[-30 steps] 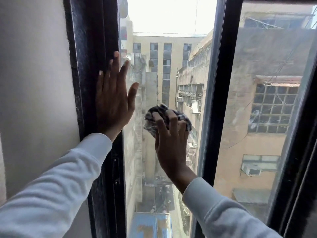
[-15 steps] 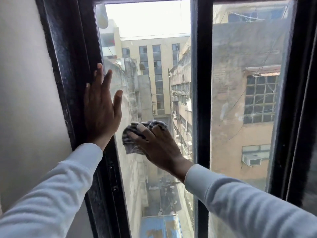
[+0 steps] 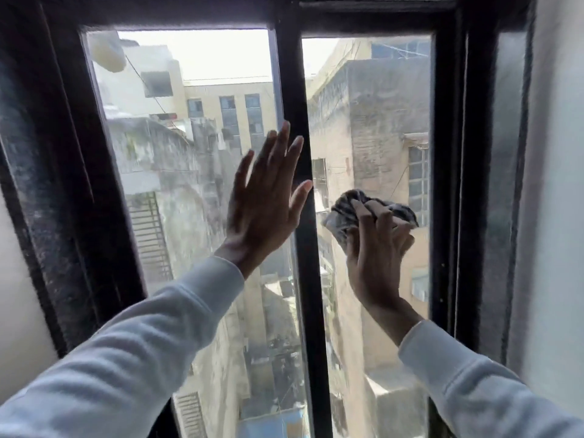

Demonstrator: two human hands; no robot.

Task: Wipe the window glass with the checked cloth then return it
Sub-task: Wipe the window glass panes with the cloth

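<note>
- Cloth [image 3: 369,213]: one, bunched, pressed to right pane [image 3: 373,121] under right hand [image 3: 376,257], fingers curled over it.
- Two panes, two hands.
- Left hand [image 3: 262,203]: flat, fingers spread, empty.

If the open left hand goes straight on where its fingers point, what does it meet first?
Probably the black middle window bar: the left hand points up, slightly right, fingertips already at its edge. Depth is unclear.

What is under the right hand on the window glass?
Under the right hand is the bunched checked cloth, pressed against the right glass pane. Its upper part sticks out past the fingers; the part beneath the palm is covered.
</note>
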